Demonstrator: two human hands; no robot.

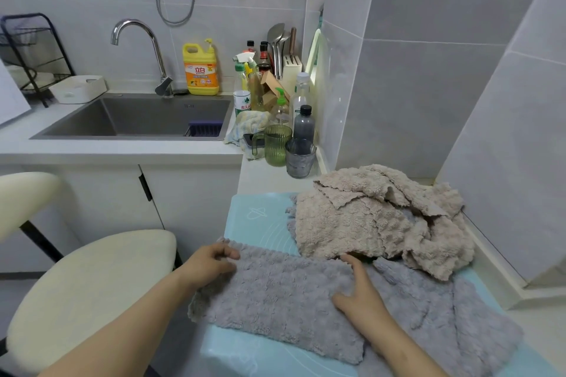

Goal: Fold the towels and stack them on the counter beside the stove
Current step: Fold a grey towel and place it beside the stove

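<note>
On the blue mat (260,217) at 6 o'clock, the grey towel (284,300) lay flat. The left hand (211,263) pinched its 10 o'clock corner with curled fingers. The right hand (358,291) pressed it, fingers straight and spread. Matching the edges before creasing would serve best.

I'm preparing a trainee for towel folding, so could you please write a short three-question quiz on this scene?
1. True or false: the right hand lies with spread fingers on the grey towel.
2. What lies under the towels? A) a light blue mat B) a wooden board C) a metal tray
3. Fill in: the crumpled towel pile behind the grey towel is ____ in colour.
Key: 1 true; 2 A; 3 beige.
</note>
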